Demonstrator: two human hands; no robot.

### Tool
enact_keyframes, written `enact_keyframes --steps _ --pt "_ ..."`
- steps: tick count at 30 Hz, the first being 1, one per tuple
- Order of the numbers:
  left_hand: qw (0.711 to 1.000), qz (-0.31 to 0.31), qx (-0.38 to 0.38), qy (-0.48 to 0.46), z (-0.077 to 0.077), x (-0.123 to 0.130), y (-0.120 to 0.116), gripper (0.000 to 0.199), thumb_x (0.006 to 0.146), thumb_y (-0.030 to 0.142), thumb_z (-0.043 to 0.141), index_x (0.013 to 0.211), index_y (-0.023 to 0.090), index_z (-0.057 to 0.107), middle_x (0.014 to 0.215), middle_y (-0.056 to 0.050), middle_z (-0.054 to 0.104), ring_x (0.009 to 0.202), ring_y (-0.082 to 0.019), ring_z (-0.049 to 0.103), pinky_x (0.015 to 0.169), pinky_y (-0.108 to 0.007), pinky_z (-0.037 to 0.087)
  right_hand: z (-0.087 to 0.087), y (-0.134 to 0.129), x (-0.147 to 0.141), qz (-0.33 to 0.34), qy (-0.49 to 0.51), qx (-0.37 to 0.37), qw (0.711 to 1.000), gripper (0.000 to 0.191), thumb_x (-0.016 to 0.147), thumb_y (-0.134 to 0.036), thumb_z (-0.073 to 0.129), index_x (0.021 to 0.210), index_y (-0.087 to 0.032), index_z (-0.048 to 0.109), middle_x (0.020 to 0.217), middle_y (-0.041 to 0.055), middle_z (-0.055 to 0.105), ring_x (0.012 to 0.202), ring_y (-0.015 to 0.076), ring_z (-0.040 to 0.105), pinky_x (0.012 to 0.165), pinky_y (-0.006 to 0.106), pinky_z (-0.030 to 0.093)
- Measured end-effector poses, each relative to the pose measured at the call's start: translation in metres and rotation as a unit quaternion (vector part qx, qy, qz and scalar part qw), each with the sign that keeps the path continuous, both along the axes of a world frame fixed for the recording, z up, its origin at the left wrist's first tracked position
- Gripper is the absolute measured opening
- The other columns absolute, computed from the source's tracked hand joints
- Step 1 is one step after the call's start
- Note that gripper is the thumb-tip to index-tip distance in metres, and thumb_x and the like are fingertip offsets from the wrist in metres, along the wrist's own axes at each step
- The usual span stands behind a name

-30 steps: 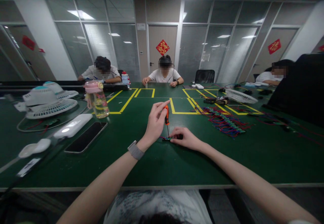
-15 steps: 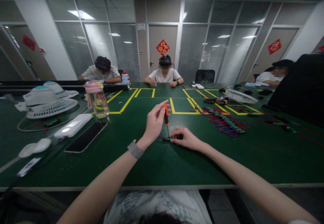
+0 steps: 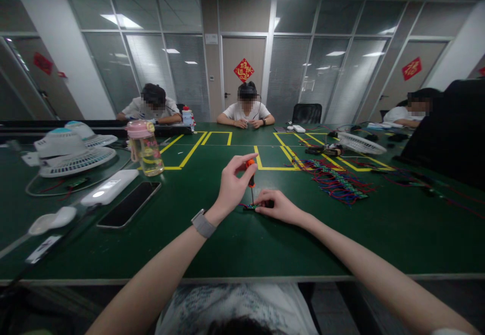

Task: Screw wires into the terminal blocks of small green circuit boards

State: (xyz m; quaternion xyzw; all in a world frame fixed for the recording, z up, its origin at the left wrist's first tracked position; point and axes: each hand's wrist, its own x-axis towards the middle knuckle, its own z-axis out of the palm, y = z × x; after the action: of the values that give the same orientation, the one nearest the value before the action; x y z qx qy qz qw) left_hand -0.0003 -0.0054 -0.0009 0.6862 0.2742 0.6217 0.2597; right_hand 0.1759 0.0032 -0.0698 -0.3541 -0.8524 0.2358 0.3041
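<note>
My left hand [image 3: 235, 179], with a grey watch on its wrist, is closed around the orange and black handle of a screwdriver [image 3: 251, 179]. The screwdriver stands nearly upright, its shaft reaching down to a small green circuit board [image 3: 249, 207] on the table. Fingers of my right hand [image 3: 278, 206] pinch the right end of that board and cover part of it. A coloured wire shows at the board's left side. Whether the tip sits in a screw is too small to make out.
To the right lies a row of green circuit boards [image 3: 337, 178] with red and blue wires. On the left are a phone [image 3: 129, 204], a white power strip [image 3: 109, 188], a pink-lidded bottle [image 3: 146, 148] and a white fan [image 3: 76, 158]. Co-workers sit across the green table [image 3: 212, 259].
The screwdriver has become more upright, and my left fingers have shifted slightly around its handle. My right hand stays on the board. The co-worker opposite has brought both hands together.
</note>
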Motion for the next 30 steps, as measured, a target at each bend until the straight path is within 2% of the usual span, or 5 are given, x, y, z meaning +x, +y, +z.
enact_keyframes --steps 9,15,21,26,30 --pt "0.997 -0.064 -0.032 -0.013 0.0011 0.0009 -0.0015 0.033 0.092 0.027 0.048 0.123 0.022 0.058 0.106 -0.007 0.062 0.087 -0.014 0.063 0.078 -0.028 0.054 0.0018 -0.0015 -0.0011 -0.001 0.007 -0.008 1.000 0.019 0.079 -0.025 0.067 0.093 -0.015 0.074 0.079 0.0038 0.060 0.063 0.0113 0.052 0.060 0.023 0.042" --pt "0.999 0.027 0.029 0.014 0.0005 0.0003 -0.0025 0.021 0.084 0.028 0.061 0.103 0.024 0.069 0.105 -0.006 0.053 0.093 -0.014 0.058 0.080 -0.025 0.051 0.0026 -0.0019 -0.0010 0.000 0.003 -0.009 1.000 0.020 0.079 -0.027 0.067 0.094 -0.015 0.074 0.078 0.0032 0.060 0.062 0.0110 0.051 0.059 0.023 0.042" --pt "0.997 -0.068 -0.014 -0.017 0.0008 0.0009 -0.0020 0.031 0.092 0.026 0.048 0.120 0.023 0.060 0.105 -0.006 0.060 0.087 -0.013 0.062 0.081 -0.029 0.052 0.0009 -0.0010 -0.0009 0.001 0.009 -0.010 1.000 0.020 0.079 -0.026 0.067 0.093 -0.015 0.074 0.079 0.0040 0.060 0.064 0.0116 0.052 0.059 0.023 0.042" --pt "0.999 0.023 0.026 0.016 0.0009 -0.0003 -0.0020 0.022 0.085 0.028 0.060 0.104 0.023 0.069 0.101 -0.005 0.055 0.090 -0.013 0.058 0.079 -0.024 0.050 0.0001 -0.0006 -0.0009 0.001 0.008 -0.005 1.000 0.020 0.079 -0.027 0.067 0.094 -0.014 0.074 0.078 0.0033 0.059 0.062 0.0109 0.051 0.059 0.023 0.042" --pt "0.999 -0.044 -0.003 -0.014 0.0003 0.0005 -0.0011 0.029 0.093 0.028 0.047 0.116 0.023 0.064 0.115 -0.007 0.055 0.097 -0.015 0.060 0.085 -0.027 0.051 -0.0007 0.0003 -0.0006 0.003 0.002 -0.001 1.000 0.020 0.080 -0.027 0.066 0.094 -0.015 0.074 0.078 0.0036 0.060 0.062 0.0110 0.051 0.058 0.022 0.041"
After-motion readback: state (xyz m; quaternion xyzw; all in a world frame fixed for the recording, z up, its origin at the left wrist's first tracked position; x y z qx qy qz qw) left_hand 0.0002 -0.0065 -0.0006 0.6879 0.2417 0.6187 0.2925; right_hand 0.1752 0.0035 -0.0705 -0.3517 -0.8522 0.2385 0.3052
